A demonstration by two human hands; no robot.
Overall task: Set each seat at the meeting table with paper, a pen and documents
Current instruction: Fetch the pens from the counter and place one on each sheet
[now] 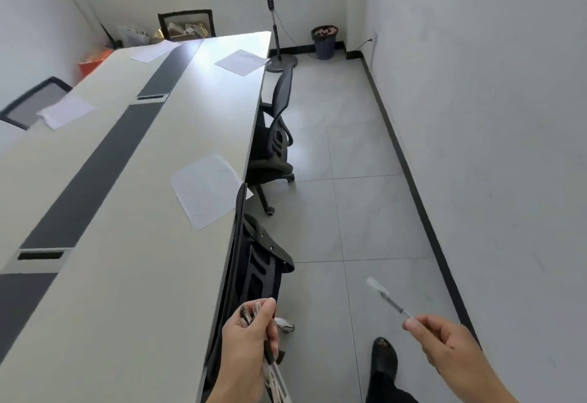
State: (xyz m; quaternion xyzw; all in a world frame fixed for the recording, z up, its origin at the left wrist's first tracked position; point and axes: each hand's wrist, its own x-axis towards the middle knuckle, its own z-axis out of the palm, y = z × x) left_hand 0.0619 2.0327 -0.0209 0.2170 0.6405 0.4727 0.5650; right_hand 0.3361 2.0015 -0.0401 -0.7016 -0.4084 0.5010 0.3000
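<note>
Far left, a mesh chair (33, 102) sits tucked at the long white table (127, 186), and a sheet (65, 112) lies at that seat, right at the edge. A dark strip (89, 180) runs down the middle of the tabletop. Up at the far end there's a second sheet (152, 50), lying partly across the strip, with an end chair (185, 23) behind it. On the near side, a third sheet (208, 189) lies by the right edge, its corner just behind the back of the near chair (254, 269), which is pushed in tight against the table. Further along that edge lies a fourth sheet (242, 62), with a black chair (276, 135) at that seat, turned slightly out. No pens on any of the sheets. Low in view, the left hand (244, 345) grips a bundle of pens (274, 377), fingers wrapped round them, just right of the table's edge above the near chair. Beyond, a fan (273, 15) stands by the table's far corner, and a bin (324, 42) stands against the back wall. A dark shoe (384, 358) shows on the grey floor tiles. To the right, one pen (389, 297) sits up in the air over the floor, well apart from the table, pinched by its end in the fingertips of the right hand (444, 342).
</note>
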